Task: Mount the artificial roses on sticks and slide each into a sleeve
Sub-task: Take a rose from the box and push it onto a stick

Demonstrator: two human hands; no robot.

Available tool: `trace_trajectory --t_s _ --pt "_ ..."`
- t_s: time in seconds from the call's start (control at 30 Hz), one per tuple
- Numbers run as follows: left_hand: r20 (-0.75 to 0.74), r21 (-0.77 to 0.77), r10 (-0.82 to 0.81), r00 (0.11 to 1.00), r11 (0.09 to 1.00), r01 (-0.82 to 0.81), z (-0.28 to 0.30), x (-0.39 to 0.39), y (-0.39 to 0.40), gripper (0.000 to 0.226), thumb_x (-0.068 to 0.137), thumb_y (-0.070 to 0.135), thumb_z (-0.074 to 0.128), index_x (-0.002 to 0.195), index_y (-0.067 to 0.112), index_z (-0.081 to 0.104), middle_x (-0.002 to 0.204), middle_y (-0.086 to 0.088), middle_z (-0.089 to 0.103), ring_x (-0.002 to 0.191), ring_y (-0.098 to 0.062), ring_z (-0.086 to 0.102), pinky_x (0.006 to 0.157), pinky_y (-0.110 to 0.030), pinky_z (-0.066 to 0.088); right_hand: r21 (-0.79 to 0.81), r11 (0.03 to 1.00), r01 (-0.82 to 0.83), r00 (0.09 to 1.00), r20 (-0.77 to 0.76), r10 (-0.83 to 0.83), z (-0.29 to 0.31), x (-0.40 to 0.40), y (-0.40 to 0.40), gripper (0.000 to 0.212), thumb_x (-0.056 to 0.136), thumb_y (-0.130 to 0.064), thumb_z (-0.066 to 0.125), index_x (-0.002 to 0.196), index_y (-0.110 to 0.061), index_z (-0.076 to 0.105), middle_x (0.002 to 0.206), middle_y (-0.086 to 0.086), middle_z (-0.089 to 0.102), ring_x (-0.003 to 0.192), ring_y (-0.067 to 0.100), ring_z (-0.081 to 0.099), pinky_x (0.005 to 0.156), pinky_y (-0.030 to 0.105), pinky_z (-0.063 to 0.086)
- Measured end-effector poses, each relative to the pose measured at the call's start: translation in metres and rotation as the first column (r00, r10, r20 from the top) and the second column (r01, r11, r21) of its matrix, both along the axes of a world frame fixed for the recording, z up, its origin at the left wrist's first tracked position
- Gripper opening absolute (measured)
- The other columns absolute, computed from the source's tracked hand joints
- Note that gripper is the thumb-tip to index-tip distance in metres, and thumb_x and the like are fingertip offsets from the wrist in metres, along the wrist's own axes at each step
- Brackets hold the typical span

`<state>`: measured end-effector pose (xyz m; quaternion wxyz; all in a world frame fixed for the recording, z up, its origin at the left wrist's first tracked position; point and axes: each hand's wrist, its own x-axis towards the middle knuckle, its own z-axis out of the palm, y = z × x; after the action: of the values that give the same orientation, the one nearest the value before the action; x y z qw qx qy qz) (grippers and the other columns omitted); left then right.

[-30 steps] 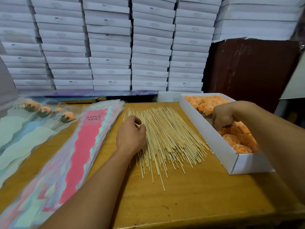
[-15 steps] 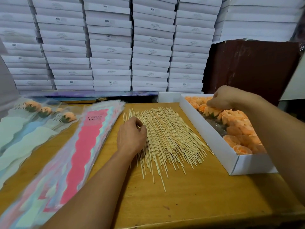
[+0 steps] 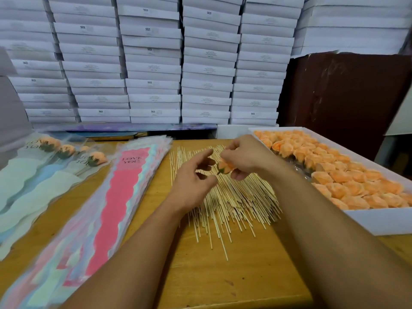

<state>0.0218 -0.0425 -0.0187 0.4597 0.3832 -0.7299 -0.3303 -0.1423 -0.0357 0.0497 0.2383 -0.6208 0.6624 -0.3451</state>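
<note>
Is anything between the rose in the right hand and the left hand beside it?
Nothing visible: the right hand pinches the rose above the sticks, and the left hand sits just beside it.

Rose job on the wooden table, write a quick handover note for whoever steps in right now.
Right hand pinches one orange rose over the stick pile. Left hand hovers beside it, fingers loosely open; whether it holds a stick is unclear.
White box of roses sits at right, sleeve stack at left.
Done: a few sleeved roses lie far left.
Left: mount this rose on a stick, sleeve it, repeat.
</note>
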Motion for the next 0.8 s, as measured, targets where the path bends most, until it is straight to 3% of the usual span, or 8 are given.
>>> trace_trajectory --t_s 0.1,0.23,0.4,0.43,0.5,0.6,0.7,0.8 --pt "0.059 -0.031 -0.043 0.997 0.999 0.045 -0.001 -0.003 0.003 0.070 0.084 0.013 0.076 0.147 0.026 0.047 0.117 0.008 0.065 0.101 -0.006 0.065 0.089 -0.025 0.055 0.016 1.000 -0.016 0.999 -0.036 0.017 -0.016 0.010 -0.006 0.007 0.090 -0.026 0.061 0.088 -0.020 0.063 0.064 0.004 0.073 0.046 0.010 0.064 0.046 0.024 0.049" --pt "0.071 -0.071 0.022 0.997 0.997 -0.017 -0.001 -0.002 -0.001 0.030 0.088 0.014 0.074 0.117 0.022 0.071 0.098 0.006 0.074 0.090 -0.013 0.069 0.085 -0.041 0.056 0.029 0.998 -0.047 0.998 -0.041 0.049 -0.027 0.014 -0.011 0.003 0.089 -0.030 0.063 0.088 -0.028 0.061 0.070 0.000 0.073 0.047 0.005 0.063 0.043 0.023 0.044" --pt "0.019 -0.051 0.258 0.966 0.965 -0.257 -0.003 0.000 -0.009 0.014 0.089 0.025 0.074 0.103 0.024 0.072 0.088 0.010 0.072 0.083 -0.004 0.065 0.079 -0.035 0.056 0.113 0.988 -0.105 0.934 0.352 0.059 -0.021 0.008 -0.013 0.018 0.096 -0.022 0.061 0.103 -0.009 0.069 0.079 0.010 0.073 0.057 0.016 0.065 0.048 0.026 0.047" --pt "-0.006 -0.045 0.319 0.948 0.947 -0.319 -0.003 0.001 -0.011 0.012 0.090 0.028 0.073 0.100 0.023 0.071 0.087 0.010 0.071 0.082 -0.006 0.065 0.078 -0.037 0.056 0.099 0.995 -0.033 0.949 0.314 0.000 -0.023 0.007 -0.018 0.020 0.096 -0.020 0.060 0.105 -0.005 0.070 0.081 0.013 0.074 0.057 0.016 0.065 0.050 0.027 0.048" --pt "-0.037 -0.033 0.413 0.910 0.910 -0.414 -0.004 0.003 -0.015 0.013 0.090 0.028 0.072 0.099 0.019 0.069 0.088 0.005 0.070 0.083 -0.014 0.065 0.079 -0.040 0.055 0.024 0.995 0.101 0.995 0.005 -0.102 -0.030 0.009 -0.030 0.022 0.095 -0.014 0.059 0.102 0.000 0.074 0.086 0.015 0.074 0.062 0.018 0.065 0.056 0.031 0.049" --pt "-0.056 -0.040 0.492 0.869 0.868 -0.494 -0.005 0.005 -0.018 0.017 0.090 0.027 0.072 0.101 0.015 0.067 0.089 -0.001 0.070 0.083 -0.021 0.064 0.078 -0.043 0.054 -0.020 0.987 0.159 0.923 -0.353 -0.155 -0.040 0.020 -0.046 0.015 0.093 -0.013 0.062 0.092 -0.006 0.075 0.088 0.006 0.071 0.079 0.023 0.068 0.064 0.035 0.053" --pt "-0.072 -0.071 0.525 0.848 0.845 -0.530 -0.004 0.005 -0.017 0.017 0.089 0.026 0.072 0.097 0.012 0.066 0.086 -0.003 0.068 0.080 -0.022 0.062 0.074 -0.042 0.052 -0.025 0.983 0.180 0.862 -0.477 -0.170 -0.043 0.030 -0.056 0.025 0.095 -0.025 0.066 0.075 -0.013 0.056 0.077 0.002 0.055 0.077 0.024 0.058 0.057 0.029 0.040" --pt "-0.079 -0.065 0.536 0.840 0.838 -0.541 -0.003 0.006 -0.016 0.017 0.089 0.025 0.072 0.098 0.013 0.065 0.088 -0.002 0.067 0.082 -0.022 0.062 0.074 -0.040 0.051 -0.011 0.982 0.187 0.830 -0.533 -0.164 -0.045 0.039 -0.063 0.025 0.094 -0.028 0.068 0.084 -0.015 0.050 0.092 0.005 0.059 0.083 0.026 0.054 0.067 0.033 0.042"
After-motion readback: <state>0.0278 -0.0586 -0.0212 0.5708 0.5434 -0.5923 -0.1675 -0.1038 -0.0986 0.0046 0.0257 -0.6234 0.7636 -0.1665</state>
